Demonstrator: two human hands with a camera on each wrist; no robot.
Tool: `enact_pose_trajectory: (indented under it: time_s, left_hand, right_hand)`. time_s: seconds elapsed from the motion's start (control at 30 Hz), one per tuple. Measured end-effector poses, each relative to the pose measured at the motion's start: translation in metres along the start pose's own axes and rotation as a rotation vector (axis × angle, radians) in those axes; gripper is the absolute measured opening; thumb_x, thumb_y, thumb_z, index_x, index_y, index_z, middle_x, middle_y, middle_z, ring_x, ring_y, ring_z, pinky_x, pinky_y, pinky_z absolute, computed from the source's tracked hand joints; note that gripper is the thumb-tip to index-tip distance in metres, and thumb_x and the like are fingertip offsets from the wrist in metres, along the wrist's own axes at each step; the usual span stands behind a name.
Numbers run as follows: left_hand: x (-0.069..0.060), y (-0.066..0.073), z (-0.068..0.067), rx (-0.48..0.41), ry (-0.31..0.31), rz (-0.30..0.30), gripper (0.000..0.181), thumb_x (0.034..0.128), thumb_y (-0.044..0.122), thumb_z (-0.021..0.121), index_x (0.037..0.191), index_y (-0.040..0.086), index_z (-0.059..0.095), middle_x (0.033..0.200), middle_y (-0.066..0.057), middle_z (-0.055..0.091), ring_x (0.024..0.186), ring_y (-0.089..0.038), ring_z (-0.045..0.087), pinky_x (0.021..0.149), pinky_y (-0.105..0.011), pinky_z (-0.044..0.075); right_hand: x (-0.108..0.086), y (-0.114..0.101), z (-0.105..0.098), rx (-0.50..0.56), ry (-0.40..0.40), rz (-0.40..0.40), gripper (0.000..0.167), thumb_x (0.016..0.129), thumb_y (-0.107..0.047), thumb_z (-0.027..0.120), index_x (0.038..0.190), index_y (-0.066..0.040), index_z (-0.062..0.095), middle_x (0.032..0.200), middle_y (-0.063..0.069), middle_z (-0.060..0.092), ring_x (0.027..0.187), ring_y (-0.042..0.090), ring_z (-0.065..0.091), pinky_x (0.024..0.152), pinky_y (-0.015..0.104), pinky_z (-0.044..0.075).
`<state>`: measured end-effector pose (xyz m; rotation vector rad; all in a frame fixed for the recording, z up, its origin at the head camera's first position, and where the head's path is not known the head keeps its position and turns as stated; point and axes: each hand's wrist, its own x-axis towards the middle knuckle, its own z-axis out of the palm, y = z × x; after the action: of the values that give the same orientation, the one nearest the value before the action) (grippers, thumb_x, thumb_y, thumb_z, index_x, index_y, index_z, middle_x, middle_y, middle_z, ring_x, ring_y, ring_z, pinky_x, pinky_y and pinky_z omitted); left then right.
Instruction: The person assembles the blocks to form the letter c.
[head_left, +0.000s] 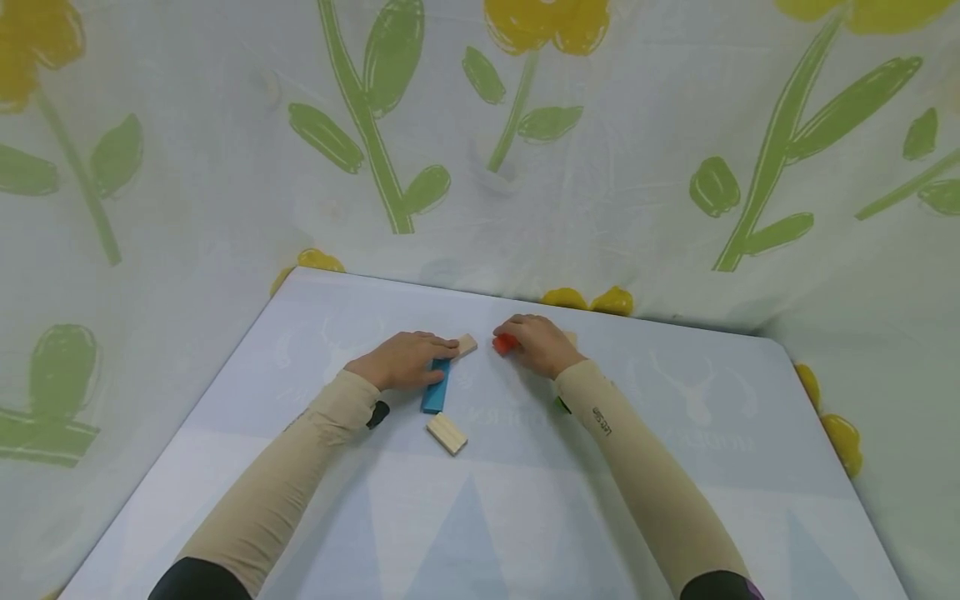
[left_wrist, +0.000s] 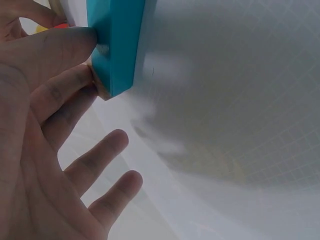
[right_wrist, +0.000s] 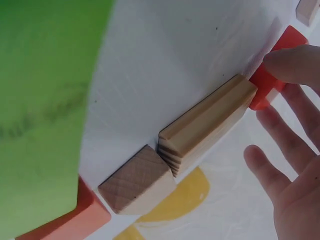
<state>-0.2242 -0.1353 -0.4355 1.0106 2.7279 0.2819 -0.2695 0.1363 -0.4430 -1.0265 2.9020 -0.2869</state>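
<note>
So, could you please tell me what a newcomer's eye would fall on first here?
Probably the white cloth backdrop printed with yellow flowers and green leaves, rising behind the pale table. Then come, toward the table's far edge, the long blue block pinched by the left hand and the red block pinched by the right hand. In the right wrist view, a bright green flat-faced object fills the left side.

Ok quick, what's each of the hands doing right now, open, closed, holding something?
Left hand: holding the blue block, pinched by thumb and fingers.
Right hand: holding the red block, also pinched.
</note>
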Motion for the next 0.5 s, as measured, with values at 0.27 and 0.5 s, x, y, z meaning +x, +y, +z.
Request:
enact_pose_trajectory:
  time_s: [0.27, 0.5]
  left_hand:
    - [-0.0013, 0.0027, -0.0034, -0.020, -0.007, -0.013, 0.049, 0.1000, 0.023, 0.064, 0.146, 0.008, 0.055, 0.154, -0.005, 0.049, 0.141, -0.031, 0.045, 0.116, -0.048, 0.036]
    - [-0.0021, 0.0038, -0.0043, -0.020, -0.018, -0.026, 0.049, 0.1001, 0.023, 0.063, 0.147, 0.008, 0.055, 0.154, -0.004, 0.049, 0.141, -0.031, 0.045, 0.116, -0.048, 0.036]
  right_hand:
    - [0.0011, -0.0041, 0.0016, 0.017, 0.024, 0.026, 0.038, 0.095, -0.006, 0.070, 0.132, -0.013, 0.069, 0.130, 0.007, 0.067, 0.123, 0.027, 0.060, 0.109, 0.040, 0.045]
    - [0.0027, -0.0088, 0.0063, 0.003, 0.023, 0.059, 0.041, 0.095, -0.014, 0.073, 0.136, -0.015, 0.066, 0.130, 0.007, 0.067, 0.118, 0.026, 0.062, 0.106, 0.040, 0.048]
